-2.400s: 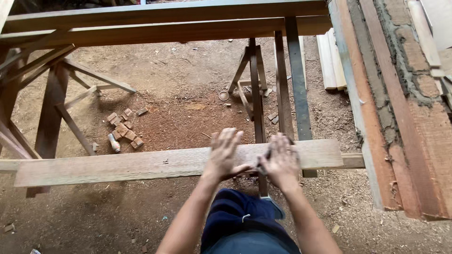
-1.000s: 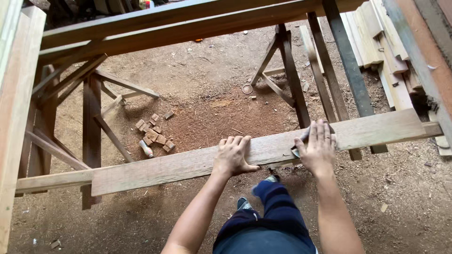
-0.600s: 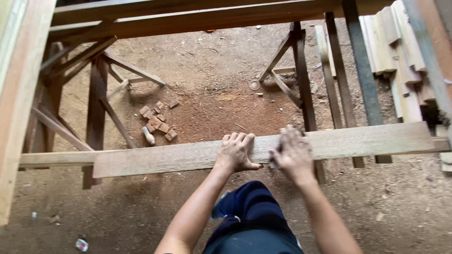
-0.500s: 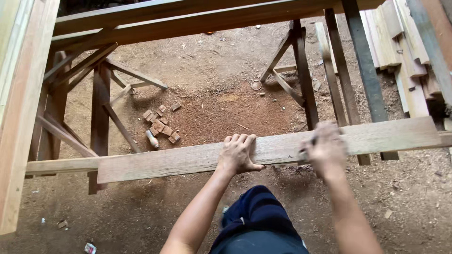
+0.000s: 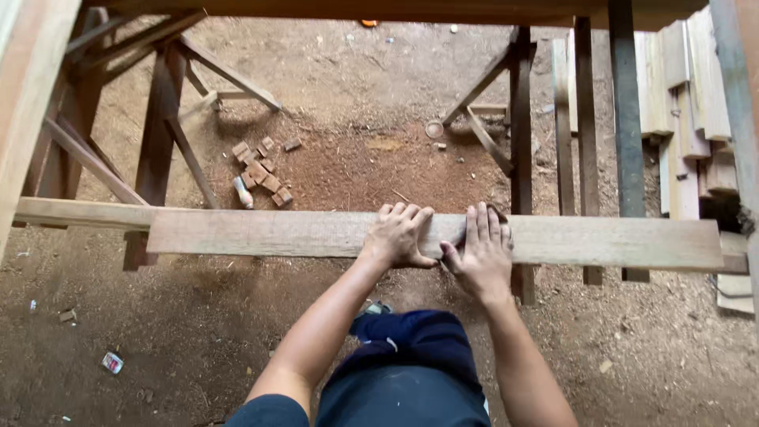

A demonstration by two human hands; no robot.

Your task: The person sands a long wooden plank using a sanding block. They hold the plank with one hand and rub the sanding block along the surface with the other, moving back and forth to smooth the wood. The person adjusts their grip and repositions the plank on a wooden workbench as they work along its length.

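Observation:
A long pale wooden plank (image 5: pixel 617 241) lies crosswise in front of me on wooden trestles. My left hand (image 5: pixel 398 236) rests palm down on the plank, its fingertips curled over the far edge. Right beside it, almost touching, my right hand (image 5: pixel 481 251) presses flat on the plank. A small dark sheet (image 5: pixel 500 210) peeks out under its fingertips; I cannot tell what kind it is. My legs in dark blue trousers (image 5: pixel 411 356) are below the plank.
Wooden trestle legs (image 5: pixel 162 119) stand left and another trestle (image 5: pixel 520 103) right. Small wood blocks (image 5: pixel 261 170) and a bottle lie on the dirt floor. Stacked boards (image 5: pixel 684 95) lean at right. A thick beam (image 5: pixel 28 87) runs along the left edge.
My right hand has slid left along the plank, from well apart to right beside my left hand. The left hand has stayed pressed on the plank. The view has shifted slightly.

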